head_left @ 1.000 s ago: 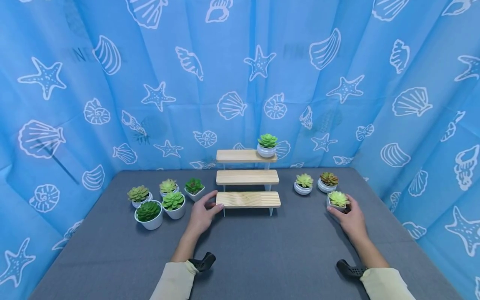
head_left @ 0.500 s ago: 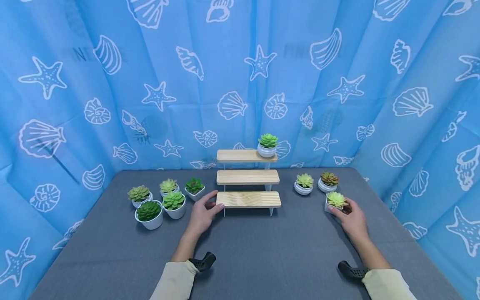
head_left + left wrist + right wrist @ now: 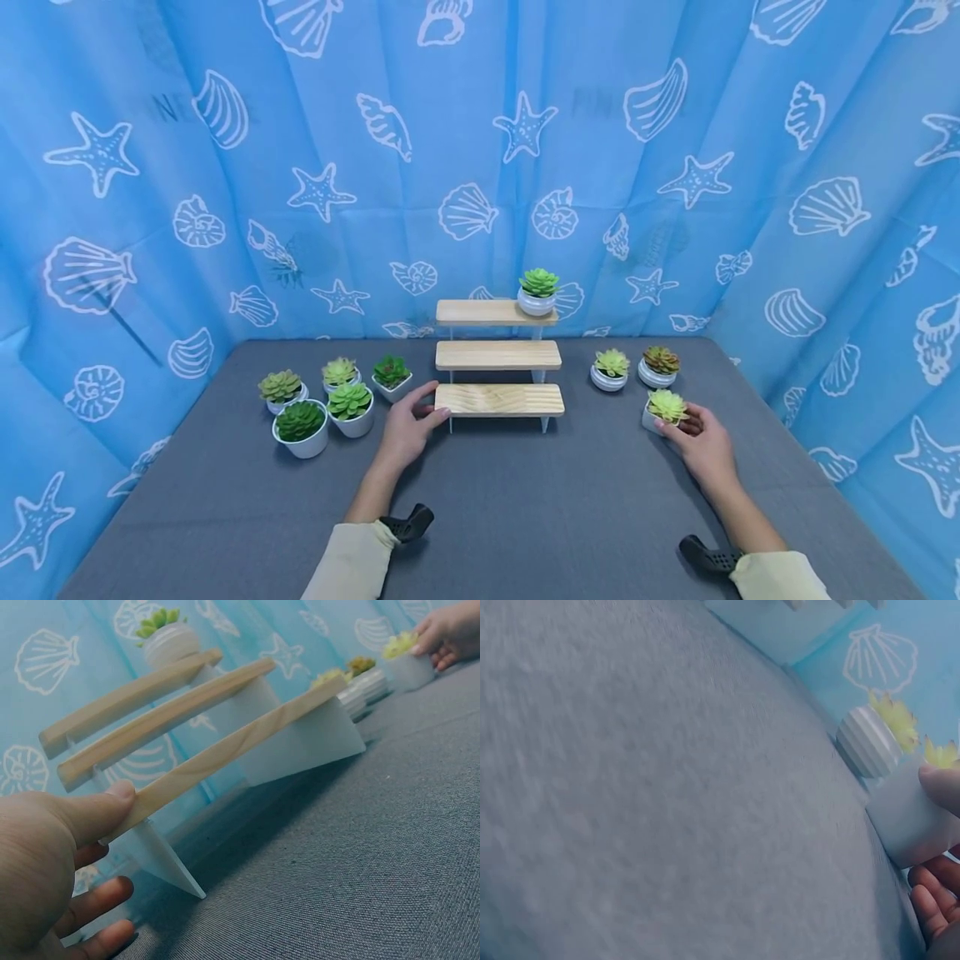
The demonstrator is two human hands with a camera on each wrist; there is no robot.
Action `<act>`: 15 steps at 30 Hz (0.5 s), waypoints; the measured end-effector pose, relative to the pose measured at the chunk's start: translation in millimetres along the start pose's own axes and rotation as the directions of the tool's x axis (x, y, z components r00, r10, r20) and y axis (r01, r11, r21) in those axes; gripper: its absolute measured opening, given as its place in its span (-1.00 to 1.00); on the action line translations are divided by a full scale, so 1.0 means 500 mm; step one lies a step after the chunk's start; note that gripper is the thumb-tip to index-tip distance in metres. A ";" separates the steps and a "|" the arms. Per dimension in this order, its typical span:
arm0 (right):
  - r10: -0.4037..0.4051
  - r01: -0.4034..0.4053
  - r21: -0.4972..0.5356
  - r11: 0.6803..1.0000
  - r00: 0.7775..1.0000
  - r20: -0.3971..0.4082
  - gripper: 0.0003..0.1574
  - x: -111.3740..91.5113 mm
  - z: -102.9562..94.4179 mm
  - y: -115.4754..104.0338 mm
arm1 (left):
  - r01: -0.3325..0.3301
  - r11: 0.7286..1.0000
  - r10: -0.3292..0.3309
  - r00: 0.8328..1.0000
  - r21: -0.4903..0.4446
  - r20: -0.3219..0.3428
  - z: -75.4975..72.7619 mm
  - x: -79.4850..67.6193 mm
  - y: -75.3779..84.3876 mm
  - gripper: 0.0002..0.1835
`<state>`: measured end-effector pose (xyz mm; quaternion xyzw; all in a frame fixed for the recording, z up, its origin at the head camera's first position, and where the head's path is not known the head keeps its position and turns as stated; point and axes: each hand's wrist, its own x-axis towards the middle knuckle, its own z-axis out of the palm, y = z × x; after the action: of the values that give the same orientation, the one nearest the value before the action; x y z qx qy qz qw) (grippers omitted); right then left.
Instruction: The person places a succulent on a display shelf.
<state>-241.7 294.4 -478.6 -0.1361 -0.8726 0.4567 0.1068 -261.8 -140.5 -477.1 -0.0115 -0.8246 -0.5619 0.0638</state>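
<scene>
We see the left hand [image 3: 406, 435], grip pinching the bottom shelf [image 3: 498, 400] at the left end of the stand [image 3: 498, 357]. Right of the stand: the right hand [image 3: 707, 442], grip round a plant [image 3: 665, 407], low at the worktop [image 3: 555, 517]. Pickup step, we'd judge; next calls for a level lift stand-ward.

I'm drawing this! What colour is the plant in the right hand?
That plant is pale yellow-green; the head view shows it best.
</scene>
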 end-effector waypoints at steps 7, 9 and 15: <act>0.003 -0.003 -0.002 1.000 1.000 0.024 -0.13 -0.014 0.010 -0.016 | -0.010 1.000 0.010 1.000 0.000 -0.006 0.001 0.001 -0.001 -0.40; -0.001 0.001 -0.005 1.000 0.999 0.032 -0.14 -0.018 0.015 -0.020 | -0.009 1.000 0.009 1.000 -0.001 -0.006 0.001 0.002 -0.001 -0.40; 0.004 -0.004 0.000 1.000 0.998 0.057 -0.14 -0.028 0.031 -0.039 | -0.010 1.000 0.010 1.000 -0.001 -0.007 0.002 0.001 -0.002 -0.41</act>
<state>-236.2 267.4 -471.9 -0.1248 -0.8750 0.4607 0.0811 -262.4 -139.9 -478.3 -0.0136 -0.8241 -0.5620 0.0695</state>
